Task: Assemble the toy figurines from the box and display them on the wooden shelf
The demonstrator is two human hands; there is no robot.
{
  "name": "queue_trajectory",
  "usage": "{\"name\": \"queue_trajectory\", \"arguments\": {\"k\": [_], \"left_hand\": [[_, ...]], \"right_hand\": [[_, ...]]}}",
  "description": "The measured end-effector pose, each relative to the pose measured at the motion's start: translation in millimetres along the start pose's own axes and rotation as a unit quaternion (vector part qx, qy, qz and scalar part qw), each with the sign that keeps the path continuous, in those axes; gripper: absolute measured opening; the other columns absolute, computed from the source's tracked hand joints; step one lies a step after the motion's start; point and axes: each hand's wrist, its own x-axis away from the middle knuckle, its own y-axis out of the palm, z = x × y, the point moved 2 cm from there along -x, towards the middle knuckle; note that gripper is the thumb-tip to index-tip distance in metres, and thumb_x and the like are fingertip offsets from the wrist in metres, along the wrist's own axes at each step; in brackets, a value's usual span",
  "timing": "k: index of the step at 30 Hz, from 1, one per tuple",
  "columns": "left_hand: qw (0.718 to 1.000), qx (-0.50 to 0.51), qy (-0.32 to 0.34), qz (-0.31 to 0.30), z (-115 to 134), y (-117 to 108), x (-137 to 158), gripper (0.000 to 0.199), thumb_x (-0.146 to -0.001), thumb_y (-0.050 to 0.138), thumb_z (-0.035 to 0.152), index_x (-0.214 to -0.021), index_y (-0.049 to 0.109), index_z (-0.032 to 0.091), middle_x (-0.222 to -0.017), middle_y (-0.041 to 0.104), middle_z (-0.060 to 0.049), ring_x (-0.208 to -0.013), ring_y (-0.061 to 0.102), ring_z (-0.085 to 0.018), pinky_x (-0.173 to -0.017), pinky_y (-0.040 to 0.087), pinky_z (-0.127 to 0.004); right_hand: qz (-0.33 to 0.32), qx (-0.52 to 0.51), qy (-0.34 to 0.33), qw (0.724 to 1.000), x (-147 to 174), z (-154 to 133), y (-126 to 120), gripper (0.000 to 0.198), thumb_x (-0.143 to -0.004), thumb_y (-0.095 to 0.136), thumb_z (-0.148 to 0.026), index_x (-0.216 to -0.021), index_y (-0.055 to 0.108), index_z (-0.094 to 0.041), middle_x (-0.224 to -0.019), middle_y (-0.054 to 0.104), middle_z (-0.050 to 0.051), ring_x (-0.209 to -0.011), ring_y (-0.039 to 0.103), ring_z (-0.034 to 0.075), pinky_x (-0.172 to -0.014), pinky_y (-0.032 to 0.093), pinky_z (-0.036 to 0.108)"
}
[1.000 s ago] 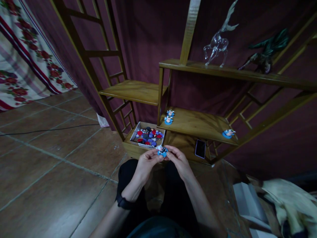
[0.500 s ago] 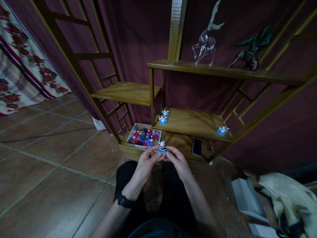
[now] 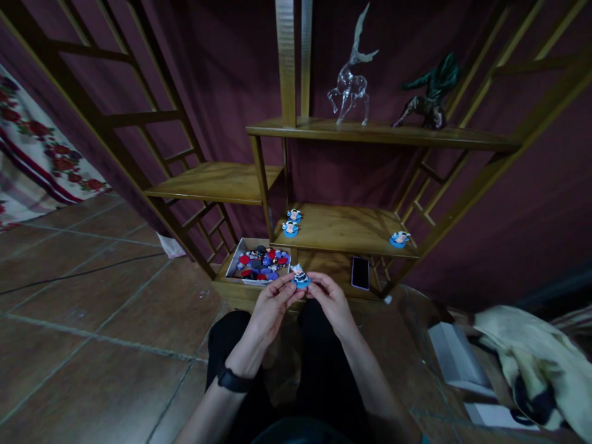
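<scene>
A small figurine [image 3: 300, 277] with a pale head, dark-and-white body and round blue base is held up above my knees. My left hand [image 3: 274, 302] pinches the left side of its base, and my right hand [image 3: 329, 297] pinches the right side. Just beyond my left hand sits an open box [image 3: 235, 266] filled with several figurines on red, purple, black and blue bases. On the wooden shelf [image 3: 342, 228] behind it, two blue-based figurines [image 3: 290, 229] stand close together at the left end, and another blue-based figurine [image 3: 399, 239] stands at the right end.
A phone [image 3: 360, 273] lies on the lowest board. On the upper shelf [image 3: 379, 132] stand a clear glass deer [image 3: 350, 86] and a dark green-brown statue [image 3: 432, 95]. Pale cloth [image 3: 522, 333] and a light grey box [image 3: 457, 357] lie at right. A cable [image 3: 83, 271] crosses the floor at left.
The view has turned to the right, so the shelf sits further left in the picture. The figurine has tilted a little to the left between my fingers, and both hands keep their hold.
</scene>
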Motion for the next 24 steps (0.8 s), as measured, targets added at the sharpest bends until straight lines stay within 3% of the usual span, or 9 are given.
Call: {"name": "queue_trajectory", "arguments": {"k": [13,19,24], "left_hand": [[0.997,0.053,-0.054,-0.017,-9,21,-19,0.029,-0.066,0.070,0.002,-0.092,0.066,0.013,-0.092,0.071,-0.006,-0.085,0.067,-0.012,-0.085,0.052,-0.022],[0.999,0.027,-0.021,-0.006,-6,36,-26,0.031,-0.059,0.075,0.003,-0.086,0.064,0.015,-0.086,0.070,-0.002,-0.081,0.066,-0.011,-0.083,0.051,-0.022],[0.998,-0.044,0.038,-0.032,-4,48,-34,0.035,-0.055,0.079,0.011,-0.085,0.062,0.015,-0.084,0.070,-0.001,-0.078,0.065,-0.011,-0.077,0.050,-0.023]], "right_hand": [[0.041,0.013,-0.047,0.998,-2,-15,-18,0.033,-0.077,0.062,-0.040,-0.107,0.060,-0.025,-0.096,0.065,0.003,-0.088,0.060,0.018,-0.077,0.051,0.032],[0.065,0.014,-0.050,0.997,-4,-16,-26,0.035,-0.076,0.062,-0.041,-0.108,0.060,-0.026,-0.101,0.063,0.003,-0.087,0.059,0.018,-0.072,0.052,0.030],[0.073,-0.012,-0.046,0.996,-6,-16,-31,0.039,-0.075,0.063,-0.039,-0.112,0.059,-0.026,-0.107,0.062,0.004,-0.083,0.059,0.016,-0.071,0.053,0.030]]}}
